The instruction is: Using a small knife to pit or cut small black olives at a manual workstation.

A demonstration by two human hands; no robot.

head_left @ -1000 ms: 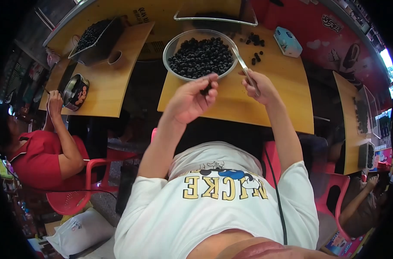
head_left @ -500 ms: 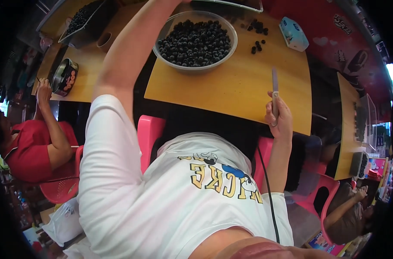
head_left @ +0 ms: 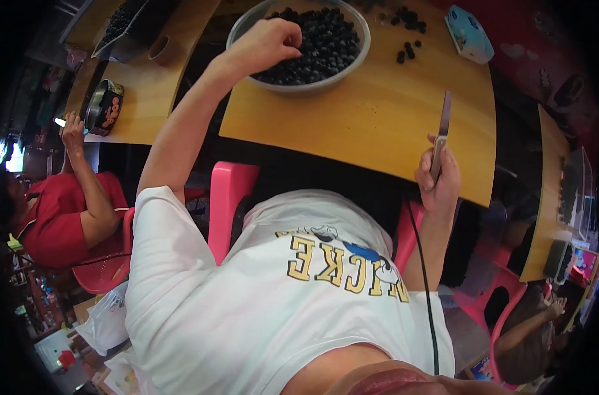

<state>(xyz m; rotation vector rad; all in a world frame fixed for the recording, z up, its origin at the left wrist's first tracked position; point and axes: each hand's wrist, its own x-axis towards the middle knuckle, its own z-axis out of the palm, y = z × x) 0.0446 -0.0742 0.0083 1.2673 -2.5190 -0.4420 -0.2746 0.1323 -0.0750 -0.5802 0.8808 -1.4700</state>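
Observation:
A round translucent plastic bowl (head_left: 363, 51) sits at the far side of the wooden table (head_left: 352, 135), heaped with small dark round fruits (head_left: 335, 41), their exact kind unclear. My left hand (head_left: 266, 45) hangs over the bowl's left part, its fingers bent toward the thumb. Whatever is between those fingertips, if anything, cannot be made out against the dark heap. At the table's near right edge, my right hand (head_left: 439, 181) grips the pale handle of a small knife (head_left: 445, 118), its blade pointing up and away from me.
Several loose dark fruits (head_left: 408, 51) lie right of the bowl, beside a blue-and-white tissue pack (head_left: 469, 34). On the left table (head_left: 138, 118) stand a dark round tin (head_left: 104, 108), a brown cup (head_left: 160, 50) and a black crate (head_left: 125, 33). A co-worker in red (head_left: 82, 217) sits there.
My left hand has come back from beyond the top edge to the fruits in the bowl. My right hand still grips the knife. The whole view has shifted slightly.

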